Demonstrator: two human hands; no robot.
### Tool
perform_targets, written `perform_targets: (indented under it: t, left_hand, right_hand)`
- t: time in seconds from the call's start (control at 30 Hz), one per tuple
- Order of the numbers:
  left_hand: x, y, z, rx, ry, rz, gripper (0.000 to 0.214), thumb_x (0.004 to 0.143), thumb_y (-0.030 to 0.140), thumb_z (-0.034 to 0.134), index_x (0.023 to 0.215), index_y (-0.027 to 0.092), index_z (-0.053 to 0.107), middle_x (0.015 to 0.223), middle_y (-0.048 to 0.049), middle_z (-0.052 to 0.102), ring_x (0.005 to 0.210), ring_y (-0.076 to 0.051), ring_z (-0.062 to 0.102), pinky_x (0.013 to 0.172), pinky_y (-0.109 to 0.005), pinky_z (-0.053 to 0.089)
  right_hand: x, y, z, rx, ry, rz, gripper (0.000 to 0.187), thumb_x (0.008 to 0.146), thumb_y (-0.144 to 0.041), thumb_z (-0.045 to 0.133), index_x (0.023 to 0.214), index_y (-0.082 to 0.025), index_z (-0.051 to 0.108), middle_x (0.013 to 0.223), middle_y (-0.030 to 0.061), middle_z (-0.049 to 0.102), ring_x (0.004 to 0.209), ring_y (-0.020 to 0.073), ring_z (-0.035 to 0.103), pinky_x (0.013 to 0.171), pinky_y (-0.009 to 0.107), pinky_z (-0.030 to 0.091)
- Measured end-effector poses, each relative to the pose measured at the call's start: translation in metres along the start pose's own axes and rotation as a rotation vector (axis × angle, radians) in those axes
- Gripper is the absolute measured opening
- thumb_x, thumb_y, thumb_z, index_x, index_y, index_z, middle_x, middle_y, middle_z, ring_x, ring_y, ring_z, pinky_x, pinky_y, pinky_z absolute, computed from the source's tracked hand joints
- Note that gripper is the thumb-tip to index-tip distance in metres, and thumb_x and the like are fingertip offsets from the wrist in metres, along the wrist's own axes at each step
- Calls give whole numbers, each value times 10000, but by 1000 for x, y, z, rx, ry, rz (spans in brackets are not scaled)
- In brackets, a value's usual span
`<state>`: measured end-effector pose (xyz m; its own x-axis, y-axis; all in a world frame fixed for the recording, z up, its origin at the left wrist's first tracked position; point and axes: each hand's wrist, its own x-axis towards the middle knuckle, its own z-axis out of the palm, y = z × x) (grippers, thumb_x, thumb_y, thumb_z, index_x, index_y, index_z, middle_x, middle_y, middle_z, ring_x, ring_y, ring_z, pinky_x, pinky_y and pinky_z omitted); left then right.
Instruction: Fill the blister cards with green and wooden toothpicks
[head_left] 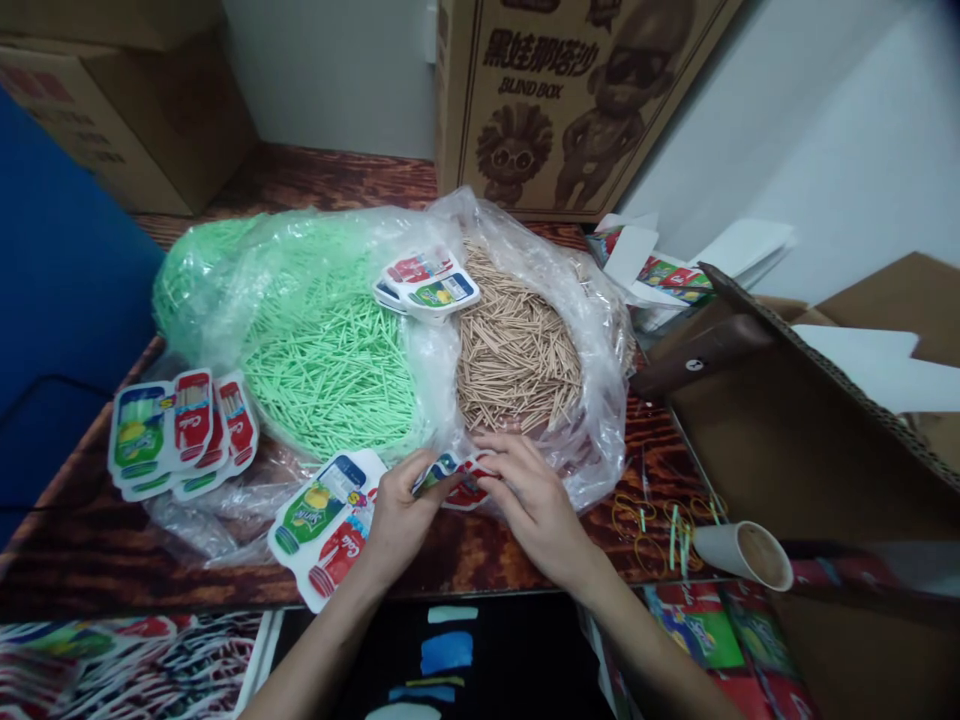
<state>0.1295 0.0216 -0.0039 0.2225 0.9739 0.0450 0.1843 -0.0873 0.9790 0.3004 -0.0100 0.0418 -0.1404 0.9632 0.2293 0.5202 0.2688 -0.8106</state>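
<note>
My left hand [403, 515] and my right hand [538, 510] are closed on a small bottle-shaped printed packet [466, 490] in red, blue and green. They hold it between them at the table's front, and the fingers cover part of it. Beside my left wrist lies a larger packet [319, 515] printed with Sprite and Cola. Just beyond my hands, a clear plastic bag of light green sticks [337, 370] lies open on the left. To its right is an open bag of tan sticks [517, 350]. More packets [429, 285] rest on the plastic between the two heaps.
Several finished-looking packets [180, 430] overlap at the left. A paper cup [750, 555] lies on its side at the right, near loose rubber bands [637, 520]. An open cardboard box [795, 430] borders the right; a printed carton [570, 110] stands behind the bags.
</note>
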Motion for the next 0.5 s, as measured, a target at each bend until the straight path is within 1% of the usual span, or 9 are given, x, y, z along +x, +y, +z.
perform_targets:
  t: [0.07, 0.1, 0.17, 0.23, 0.27, 0.33, 0.37, 0.43, 0.5]
  left_hand:
    - [0, 1, -2, -25, -1, -27, 135, 793, 289, 648, 741, 165, 654, 706, 9, 589, 673, -138, 528, 635, -226, 433]
    - [-1, 2, -3, -35, -2, -41, 144, 792, 296, 650, 735, 164, 651, 699, 10, 585, 673, -137, 525, 637, -225, 433]
    - [-3, 2, -5, -46, 0, -62, 151, 784, 299, 657, 719, 163, 646, 690, 10, 584, 677, -139, 526, 639, -223, 434]
    - [-5, 0, -7, -64, 2, -89, 146, 771, 296, 668, 713, 165, 643, 690, 10, 593, 677, -141, 532, 632, -222, 436]
    - [-5, -1, -7, -77, 3, -107, 149, 763, 300, 675, 710, 165, 641, 689, 11, 597, 672, -142, 533, 623, -223, 437]
    - [-7, -3, -8, -100, 12, -149, 168, 742, 318, 694, 701, 165, 636, 684, 10, 604, 661, -145, 535, 606, -226, 439]
    - [-7, -3, -7, -106, 19, -165, 178, 733, 325, 700, 695, 164, 635, 684, 9, 607, 658, -145, 536, 600, -227, 439]
    - [-7, -3, -6, -112, 26, -186, 183, 725, 327, 704, 684, 161, 637, 689, 5, 615, 660, -148, 540, 592, -228, 440]
    - [-7, -2, -5, -125, 17, -200, 172, 728, 322, 698, 699, 160, 649, 702, 2, 624, 668, -150, 546, 585, -226, 439]
  right_hand:
    - [-3, -3, 5, -17, 40, -20, 237, 917, -192, 487, 1120, -240, 601, 1184, 99, 595, 1153, 230, 515, 984, 431, 404]
    - [-5, -5, 6, -13, 49, -25, 247, 913, -189, 493, 1131, -244, 596, 1188, 99, 592, 1160, 230, 508, 992, 430, 397]
    - [-9, -10, 7, 20, 23, -21, 215, 905, -193, 511, 1078, -253, 625, 1183, 91, 595, 1155, 232, 507, 996, 426, 390]
    - [-10, -10, 4, 123, -24, 15, 180, 906, -205, 514, 1004, -253, 657, 1153, 82, 611, 1114, 226, 535, 965, 407, 411]
    - [-8, -7, 1, 189, -27, 49, 181, 910, -211, 508, 994, -251, 663, 1125, 78, 625, 1080, 219, 554, 939, 392, 427]
    - [-1, 8, -6, 278, 31, 132, 183, 913, -224, 497, 988, -243, 663, 1030, 65, 656, 989, 206, 589, 876, 358, 452]
    - [5, 20, -9, 273, 85, 177, 180, 911, -227, 492, 969, -238, 661, 954, 53, 665, 930, 201, 598, 837, 343, 458]
    - [19, 47, -14, 151, 214, 227, 134, 879, -224, 518, 879, -222, 652, 847, 35, 654, 834, 197, 590, 773, 324, 454]
    - [34, 74, -16, -68, 233, 226, 139, 853, -181, 510, 810, -203, 641, 815, 40, 632, 816, 203, 569, 765, 325, 434]
